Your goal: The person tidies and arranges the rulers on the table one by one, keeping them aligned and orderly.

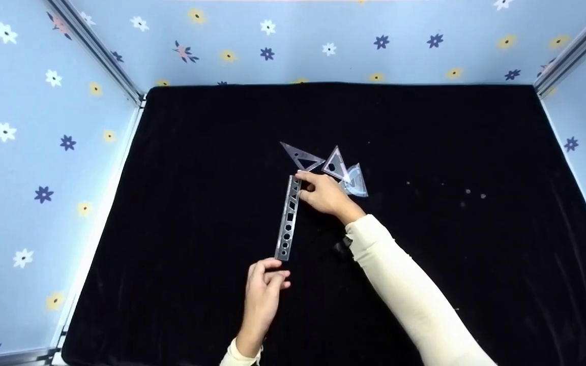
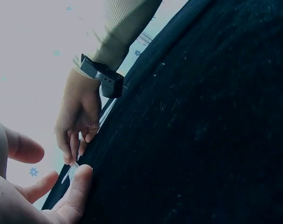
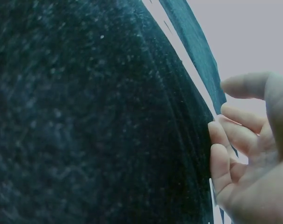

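Note:
A clear stencil ruler (image 1: 287,223) with a row of cut-out shapes lies lengthwise on the black cloth. My right hand (image 1: 326,194) is at its far end, fingertips touching the end and right edge; in the right wrist view the thumb (image 3: 244,86) stands apart from the fingers. Close to the ruler's near end is my left hand (image 1: 263,290), its index fingertip at the corner and the other fingers loosely bent. Beyond the right hand lie a long set square (image 1: 293,151), a smaller set square (image 1: 343,168) and a protractor (image 1: 358,184), partly covered by the hand.
Black cloth (image 1: 196,178) covers the table. Blue flowered panels (image 1: 303,30) stand at the back and sides, joined by metal posts (image 1: 97,48). Small pale specks (image 1: 468,191) dot the cloth on the right. A black device (image 2: 104,79) is strapped to the right wrist.

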A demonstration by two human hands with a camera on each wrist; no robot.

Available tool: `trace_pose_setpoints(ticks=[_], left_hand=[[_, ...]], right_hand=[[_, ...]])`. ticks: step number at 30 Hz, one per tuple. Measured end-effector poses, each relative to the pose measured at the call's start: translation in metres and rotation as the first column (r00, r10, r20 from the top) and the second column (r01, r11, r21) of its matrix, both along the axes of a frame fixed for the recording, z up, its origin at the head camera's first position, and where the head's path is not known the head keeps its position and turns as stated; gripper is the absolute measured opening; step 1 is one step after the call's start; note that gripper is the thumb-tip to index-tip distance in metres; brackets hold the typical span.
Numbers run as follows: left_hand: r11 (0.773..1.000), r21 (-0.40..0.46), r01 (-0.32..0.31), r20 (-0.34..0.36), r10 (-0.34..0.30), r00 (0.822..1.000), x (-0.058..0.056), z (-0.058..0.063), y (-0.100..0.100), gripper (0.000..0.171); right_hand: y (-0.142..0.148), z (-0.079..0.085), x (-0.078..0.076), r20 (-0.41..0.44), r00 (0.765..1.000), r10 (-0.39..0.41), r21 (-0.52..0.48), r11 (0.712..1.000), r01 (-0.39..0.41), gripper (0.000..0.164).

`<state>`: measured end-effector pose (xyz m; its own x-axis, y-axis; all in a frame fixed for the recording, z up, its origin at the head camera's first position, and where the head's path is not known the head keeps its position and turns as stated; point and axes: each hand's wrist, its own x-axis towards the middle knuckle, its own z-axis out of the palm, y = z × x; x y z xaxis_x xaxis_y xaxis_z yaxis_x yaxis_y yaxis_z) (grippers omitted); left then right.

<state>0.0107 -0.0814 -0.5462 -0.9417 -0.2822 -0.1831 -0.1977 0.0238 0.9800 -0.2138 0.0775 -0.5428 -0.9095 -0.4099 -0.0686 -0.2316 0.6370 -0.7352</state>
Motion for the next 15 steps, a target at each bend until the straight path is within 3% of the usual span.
trace_pose_setpoints(ticks=[7,10,15], left_hand=[[0.975,-0.216,0.040,0.047,-0.031,0.998,-0.0019,0.0023,-0.0032,0.025],[0.947,-0.316,0.060,0.051,-0.047,0.998,-0.0026,0.0026,-0.0036,0.026],[0.879,-0.472,0.071,0.039,-0.060,0.997,-0.0019,0.0012,-0.0037,0.027]], right_hand=[[0.0002,-0.0015,0.0019,-0.046,0.998,0.047,0.018,0.999,-0.046,0.056],[-0.0001,-0.0024,0.0033,-0.070,0.996,0.047,0.060,0.997,-0.043,0.058],[0.0003,-0.0037,0.0077,-0.101,0.994,0.039,0.096,0.995,-0.030,0.060]])
